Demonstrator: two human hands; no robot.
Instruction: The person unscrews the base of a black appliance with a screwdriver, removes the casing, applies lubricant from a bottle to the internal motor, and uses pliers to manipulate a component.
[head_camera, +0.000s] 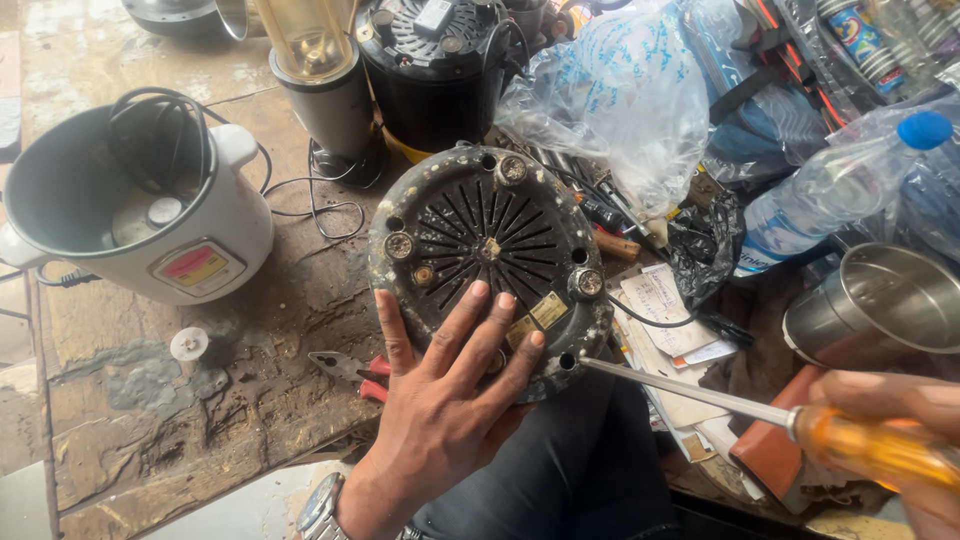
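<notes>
A round, dirty black appliance base (490, 235) lies bottom-up at the bench edge, showing radial vent slots and several rusty feet. My left hand (445, 400) lies flat on its near side with fingers spread, pressing it down. My right hand (900, 440), at the lower right, grips a screwdriver (690, 395) by its orange handle. The steel shaft reaches left, and its tip sits in a hole on the base's near right rim. A metal watch is on my left wrist.
A white rice cooker (140, 205) with its cord inside stands at left. Red-handled pliers (350, 368) lie beside my left hand. A blender (320, 80), a black motor unit (440, 60), plastic bags (620, 90), a water bottle (830, 190) and a steel pot (880, 305) crowd the back and right.
</notes>
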